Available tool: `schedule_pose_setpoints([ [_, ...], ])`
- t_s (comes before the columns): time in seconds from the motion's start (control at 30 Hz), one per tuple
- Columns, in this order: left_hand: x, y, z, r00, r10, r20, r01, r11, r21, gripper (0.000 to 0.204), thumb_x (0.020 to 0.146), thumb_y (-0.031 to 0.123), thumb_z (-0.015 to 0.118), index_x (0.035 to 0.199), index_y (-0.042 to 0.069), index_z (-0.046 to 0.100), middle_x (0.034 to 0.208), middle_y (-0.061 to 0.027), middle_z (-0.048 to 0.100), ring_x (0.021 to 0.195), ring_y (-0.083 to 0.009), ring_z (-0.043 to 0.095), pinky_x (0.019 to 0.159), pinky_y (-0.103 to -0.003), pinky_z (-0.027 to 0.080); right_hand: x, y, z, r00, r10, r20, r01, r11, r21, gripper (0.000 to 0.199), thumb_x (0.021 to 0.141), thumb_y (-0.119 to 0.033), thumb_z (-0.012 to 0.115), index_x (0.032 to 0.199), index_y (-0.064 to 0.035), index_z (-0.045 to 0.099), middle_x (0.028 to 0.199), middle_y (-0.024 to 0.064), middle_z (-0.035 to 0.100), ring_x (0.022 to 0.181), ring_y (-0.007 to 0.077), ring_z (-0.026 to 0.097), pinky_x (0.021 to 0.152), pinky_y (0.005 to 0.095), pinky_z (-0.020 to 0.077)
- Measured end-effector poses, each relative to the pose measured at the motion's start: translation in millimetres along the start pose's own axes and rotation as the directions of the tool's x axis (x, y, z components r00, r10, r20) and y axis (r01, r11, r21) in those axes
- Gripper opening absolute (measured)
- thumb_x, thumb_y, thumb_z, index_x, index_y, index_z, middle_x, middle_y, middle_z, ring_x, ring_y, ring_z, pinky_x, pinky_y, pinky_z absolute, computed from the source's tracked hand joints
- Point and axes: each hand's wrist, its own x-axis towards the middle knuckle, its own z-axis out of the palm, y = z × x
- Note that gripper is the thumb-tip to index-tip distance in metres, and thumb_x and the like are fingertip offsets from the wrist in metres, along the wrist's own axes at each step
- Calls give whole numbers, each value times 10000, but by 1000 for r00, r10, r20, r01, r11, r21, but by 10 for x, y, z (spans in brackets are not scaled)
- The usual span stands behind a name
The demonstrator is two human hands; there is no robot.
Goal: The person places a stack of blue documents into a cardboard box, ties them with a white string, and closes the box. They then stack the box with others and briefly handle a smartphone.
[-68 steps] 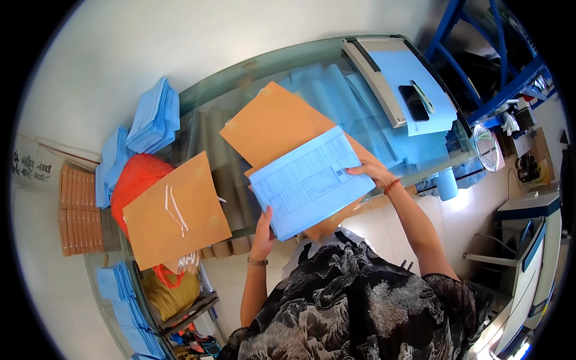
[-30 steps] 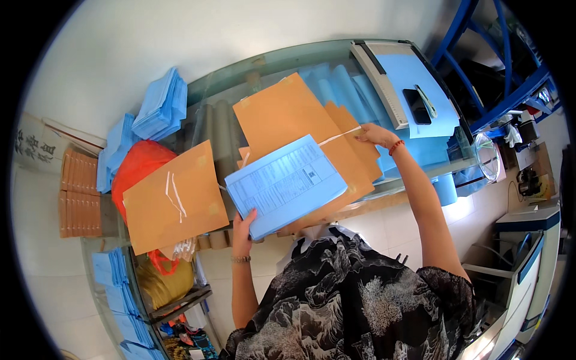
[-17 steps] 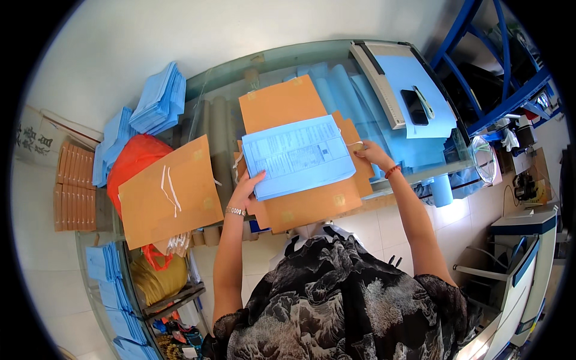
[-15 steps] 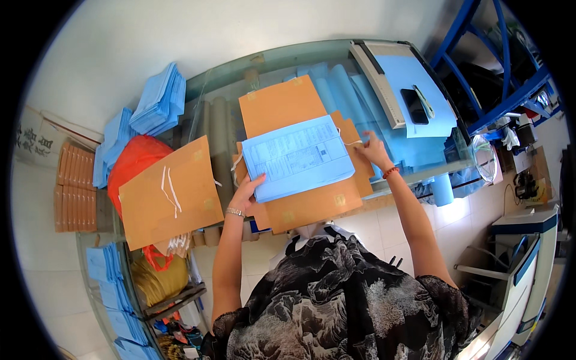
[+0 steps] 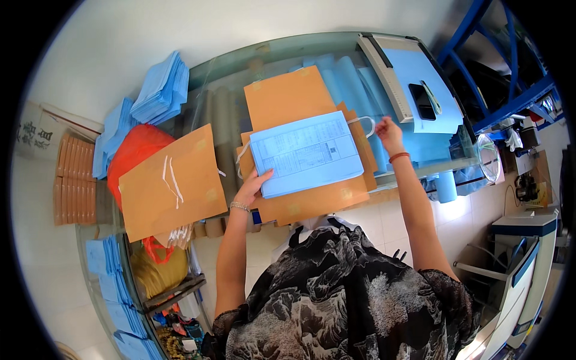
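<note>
A stack of printed blue papers [image 5: 306,155] lies on an unfolded orange-brown cardboard folder [image 5: 288,99] at the middle of the glass table. My left hand [image 5: 253,185] grips the stack's lower left corner, thumb on top and the other fingers mostly hidden. Off the right side of the folder, my right hand [image 5: 390,137] is closed, fingertips pinched at the end of a white ribbon tie [image 5: 367,120] that bows out from beside the stack. Another white ribbon [image 5: 241,159] hangs loose at the stack's left edge.
To the left lies another brown folder [image 5: 174,186] with white ties, partly over a red bag [image 5: 141,147]. Blue paper stacks [image 5: 161,90] stand behind it. A paper trimmer [image 5: 387,78] and a black phone [image 5: 422,102] sit at the right, by a blue metal frame [image 5: 474,72].
My right hand has moved up and to the right, drawing the white ribbon out from the folder's side. My left hand stays on the stack's corner. The view has shifted slightly.
</note>
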Motion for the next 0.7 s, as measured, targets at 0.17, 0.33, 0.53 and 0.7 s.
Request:
schedule_pose_setpoints([
  [0.17, -141, -68, -43, 997, 14, -77, -3, 990, 144, 599, 906, 283, 664, 1388, 36, 406, 1314, -83, 541, 1178, -185, 526, 972, -339, 452, -144, -189, 106, 922, -203, -331, 150, 973, -177, 291, 884, -232, 664, 1096, -51, 582, 891, 54, 613, 780, 153, 558, 723, 342, 490],
  [0.33, -83, -44, -7, 998, 48, -34, -39, 971, 235, 612, 883, 302, 686, 1371, 33, 433, 1300, -90, 557, 1167, -187, 532, 961, -350, 454, -1065, -325, 1076, 741, -405, 535, 637, 173, -751, 499, 833, -250, 717, 1265, -65, 549, 1066, 95, 655, 952, 218, 609, 837, 344, 484],
  [0.53, 19, -126, -17, 995, 97, -13, -92, 976, 196, 634, 883, 312, 690, 1380, 17, 428, 1323, -109, 542, 1198, -200, 520, 985, -345, 437, -772, -100, 1185, 968, -42, 249, 249, -4, -969, 389, 821, -233, 718, 1159, -57, 645, 1082, 132, 679, 1001, 270, 632, 853, 362, 475],
  [0.7, 72, -137, -55, 999, 40, -32, -30, 965, 260, 677, 905, 390, 646, 1414, 22, 394, 1334, -114, 533, 1211, -204, 514, 993, -340, 432, -655, -165, 1067, 973, 16, 229, 208, 362, -908, 226, 911, -204, 620, 964, 13, 649, 1010, 136, 685, 979, 243, 640, 872, 358, 474],
])
